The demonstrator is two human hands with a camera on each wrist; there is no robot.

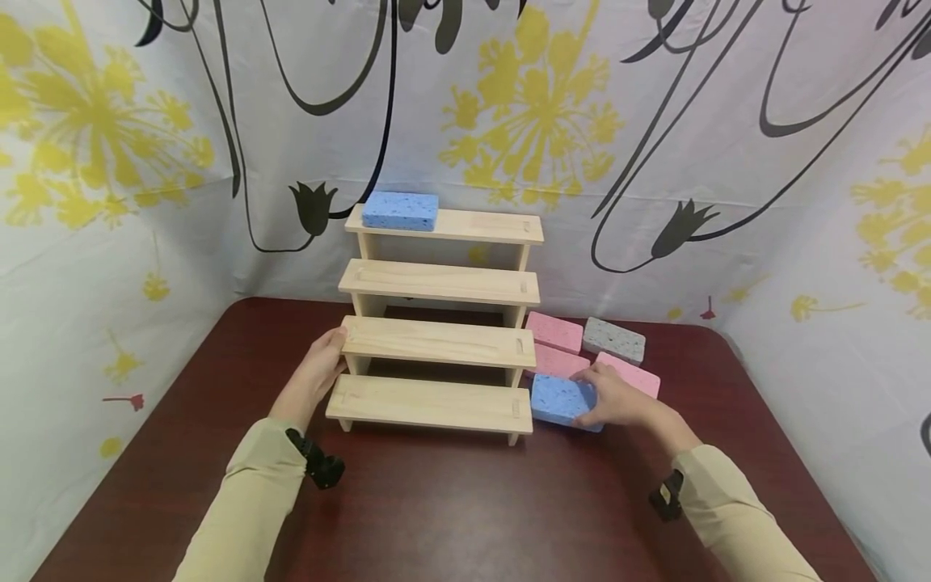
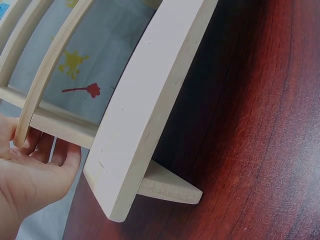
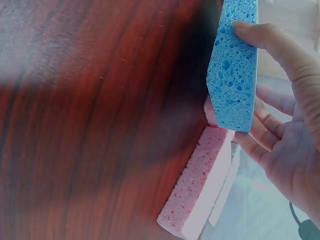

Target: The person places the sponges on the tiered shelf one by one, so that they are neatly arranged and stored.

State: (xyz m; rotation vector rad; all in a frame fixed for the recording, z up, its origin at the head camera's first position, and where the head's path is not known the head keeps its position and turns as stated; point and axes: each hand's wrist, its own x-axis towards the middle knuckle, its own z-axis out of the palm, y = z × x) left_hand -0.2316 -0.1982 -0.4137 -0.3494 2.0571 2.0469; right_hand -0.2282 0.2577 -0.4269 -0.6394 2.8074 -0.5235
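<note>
A stepped wooden rack (image 1: 436,342) with several light boards stands on the table. At its left end, my left hand (image 1: 323,364) grips the second board from the bottom, fingers curled under the edge in the left wrist view (image 2: 40,172). Beside the rack's lower right end, my right hand (image 1: 609,394) pinches a blue sponge (image 1: 558,399), thumb on its near side and fingers behind in the right wrist view. A second blue sponge (image 1: 401,211) lies on the left of the top board.
Right of the rack lie pink sponges (image 1: 556,332) and a grey sponge (image 1: 614,339), close together behind the right hand. The dark red table (image 1: 451,501) reaches back to a white patterned cloth (image 1: 465,113) hanging behind and at both sides.
</note>
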